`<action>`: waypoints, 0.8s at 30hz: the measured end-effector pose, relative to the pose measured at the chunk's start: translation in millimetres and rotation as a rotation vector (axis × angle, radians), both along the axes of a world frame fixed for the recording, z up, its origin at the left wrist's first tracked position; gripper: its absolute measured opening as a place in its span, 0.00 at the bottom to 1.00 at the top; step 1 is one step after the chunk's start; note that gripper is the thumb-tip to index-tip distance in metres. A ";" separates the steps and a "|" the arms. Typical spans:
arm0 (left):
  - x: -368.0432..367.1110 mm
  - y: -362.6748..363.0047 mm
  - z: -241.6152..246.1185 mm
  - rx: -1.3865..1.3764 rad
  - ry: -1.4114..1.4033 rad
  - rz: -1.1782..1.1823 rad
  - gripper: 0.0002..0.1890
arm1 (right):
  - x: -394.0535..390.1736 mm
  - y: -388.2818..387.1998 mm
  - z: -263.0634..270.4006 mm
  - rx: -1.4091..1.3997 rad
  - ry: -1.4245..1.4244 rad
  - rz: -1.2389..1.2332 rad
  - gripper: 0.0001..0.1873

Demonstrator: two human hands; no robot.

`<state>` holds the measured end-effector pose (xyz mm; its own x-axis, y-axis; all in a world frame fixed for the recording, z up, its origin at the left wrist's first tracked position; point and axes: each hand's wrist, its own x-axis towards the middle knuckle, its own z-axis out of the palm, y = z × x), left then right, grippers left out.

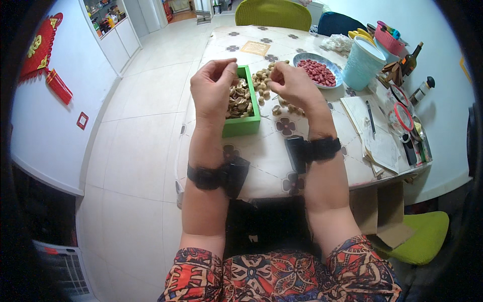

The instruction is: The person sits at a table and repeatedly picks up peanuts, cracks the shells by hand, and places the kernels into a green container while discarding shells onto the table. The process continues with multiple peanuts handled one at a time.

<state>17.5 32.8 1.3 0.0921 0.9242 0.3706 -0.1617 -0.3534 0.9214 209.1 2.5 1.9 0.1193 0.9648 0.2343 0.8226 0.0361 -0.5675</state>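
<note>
My left hand [212, 90] hangs over the left side of a green box [241, 127]. Its thumb and fingertips come together; whether anything sits between them is hidden. Broken peanut shells [238, 99] fill much of the box. To the right, my right hand [296, 83] is just above the table beside a heap of unshelled peanuts [261, 80], its fingers curled down. I cannot make out whether it holds a peanut. Beyond that hand, a blue-patterned plate [337, 71] bears a pile of red-skinned peanut kernels [318, 73]. Black straps with dark blocks circle both wrists.
Loose peanuts [294, 109] lie below my right hand on the flower-patterned tablecloth [269, 151]. At right stand a light-blue lidded canister [364, 64], an open notebook [371, 128] with a pen [371, 117], red-rimmed jars [403, 117] and a dark bottle [411, 60]. A green chair [273, 14] is behind the table.
</note>
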 end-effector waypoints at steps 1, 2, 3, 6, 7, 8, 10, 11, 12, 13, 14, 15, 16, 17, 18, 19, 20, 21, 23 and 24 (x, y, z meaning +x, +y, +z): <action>0.7 -1.0 0.5 0.004 -0.008 -0.046 0.11 | -2.9 -3.5 6.2 0.130 0.075 0.146 0.12; 3.0 -2.4 0.0 0.035 -0.071 -0.094 0.09 | -8.2 -5.5 10.9 0.146 0.166 0.210 0.10; 1.2 -2.8 -0.2 0.013 -0.028 -0.149 0.12 | -14.7 -6.3 14.2 0.224 0.287 0.356 0.09; -4.3 -0.7 -2.9 -0.085 -0.148 -0.254 0.10 | -32.5 -4.4 17.3 0.352 0.348 0.410 0.10; -8.1 1.8 -3.4 -0.104 -0.232 -0.310 0.10 | -36.0 -3.2 16.9 0.378 0.366 0.428 0.11; -10.8 3.9 -4.5 -0.150 -0.314 -0.353 0.09 | -39.1 -1.8 15.7 0.400 0.479 0.471 0.11; -13.8 7.4 -7.5 -0.188 -0.401 -0.437 0.09 | -44.8 0.8 11.9 0.425 0.623 0.500 0.11; -14.3 8.9 -8.9 -0.221 -0.444 -0.472 0.08 | -47.6 2.2 9.9 0.433 0.715 0.520 0.11; -14.2 10.0 -10.1 -0.219 -0.464 -0.480 0.09 | -50.4 4.1 8.1 0.451 0.733 0.508 0.11; -13.7 10.8 -11.0 -0.219 -0.484 -0.489 0.09 | -53.7 5.9 6.3 0.483 0.739 0.497 0.10; -13.3 11.2 -11.5 -0.219 -0.505 -0.497 0.09 | -56.8 7.9 4.7 0.514 0.744 0.486 0.10; -12.9 11.2 -11.5 -0.222 -0.510 -0.483 0.09 | -59.1 9.3 3.4 0.544 0.750 0.475 0.09; -12.3 10.9 -11.1 -0.224 -0.515 -0.469 0.09 | -60.2 9.7 2.4 0.547 0.731 0.450 0.09; -11.9 10.3 -10.4 -0.234 -0.528 -0.455 0.09 | -61.0 9.5 1.3 0.549 0.713 0.425 0.08; -11.9 9.4 -9.2 -0.236 -0.522 -0.469 0.10 | -61.5 8.9 0.5 0.551 0.695 0.399 0.07; -11.9 8.6 -7.7 -0.244 -0.523 -0.485 0.10 | -61.2 8.2 0.1 0.582 0.644 0.368 0.07; -11.4 7.7 -6.1 -0.273 -0.526 -0.487 0.11 | -60.6 7.4 0.0 0.612 0.592 0.335 0.06; -11.1 6.4 -4.9 -0.260 -0.510 -0.484 0.11 | -59.8 6.6 0.2 0.661 0.543 0.325 0.06; -10.5 3.7 -3.7 -0.244 -0.508 -0.480 0.12 | -58.7 6.0 1.3 0.701 0.386 0.274 0.06; -10.3 3.6 -3.0 -0.264 -0.462 -0.443 0.13 | -58.6 6.0 1.9 0.719 0.323 0.255 0.06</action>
